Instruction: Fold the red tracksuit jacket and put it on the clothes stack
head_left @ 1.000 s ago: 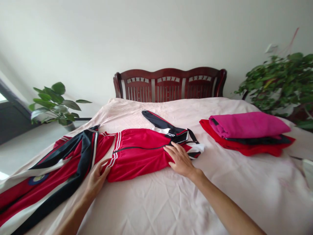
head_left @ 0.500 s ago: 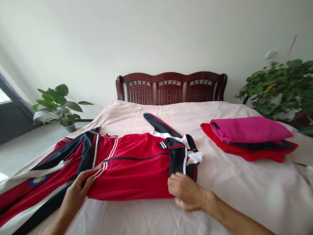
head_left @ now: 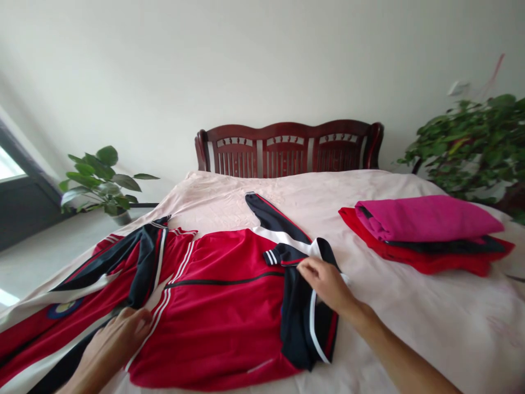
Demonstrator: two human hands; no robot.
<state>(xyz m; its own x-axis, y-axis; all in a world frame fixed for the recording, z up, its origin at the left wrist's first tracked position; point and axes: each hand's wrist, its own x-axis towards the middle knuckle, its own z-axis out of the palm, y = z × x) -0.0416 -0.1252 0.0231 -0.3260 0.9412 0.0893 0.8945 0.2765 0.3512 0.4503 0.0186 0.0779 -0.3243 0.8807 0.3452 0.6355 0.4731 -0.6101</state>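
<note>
A red track jacket with white stripes and a black zip line lies spread on the bed, its far black sleeve stretching toward the headboard. My right hand pinches the near black sleeve close to the cuff, at the jacket's right side. My left hand rests with fingers together on a red, black and white track garment, touching the jacket's lower left edge. That garment runs off the lower left of the view, and part of it lies under the jacket.
The garments lie on a bed with a pale pink sheet and a dark wooden headboard. A folded pink, black and red stack sits at the right. Potted plants stand at the left and right, near a window.
The jacket now lies spread wider and nearer me. The black sleeve has swung out flat below my right hand, which has moved up and right. My left hand has moved down and left.
</note>
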